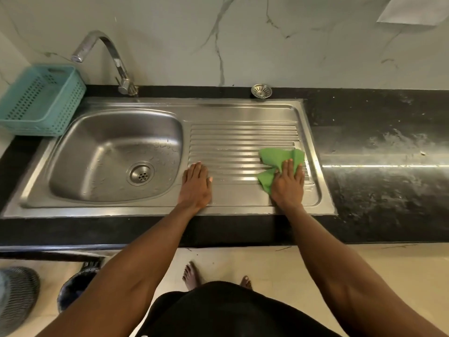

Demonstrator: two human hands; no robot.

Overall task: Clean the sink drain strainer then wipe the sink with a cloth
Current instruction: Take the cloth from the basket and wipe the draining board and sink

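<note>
The steel sink (102,152) has a wet basin on the left with an open drain (141,175) and a ribbed drainboard (233,139) on the right. The metal drain strainer (261,90) sits on the black counter behind the drainboard, apart from both hands. My right hand (289,183) presses flat on a green cloth (277,158) at the drainboard's right end. My left hand (195,184) rests flat on the drainboard's left end, beside the basin, fingers together, holding nothing.
A chrome tap (107,54) arches over the basin's back left. A teal perforated basket (41,100) stands left of the sink. Black counter (379,152) stretches to the right. A marble wall rises behind. On the floor lie a dark bin (75,285) and a mesh item (17,295).
</note>
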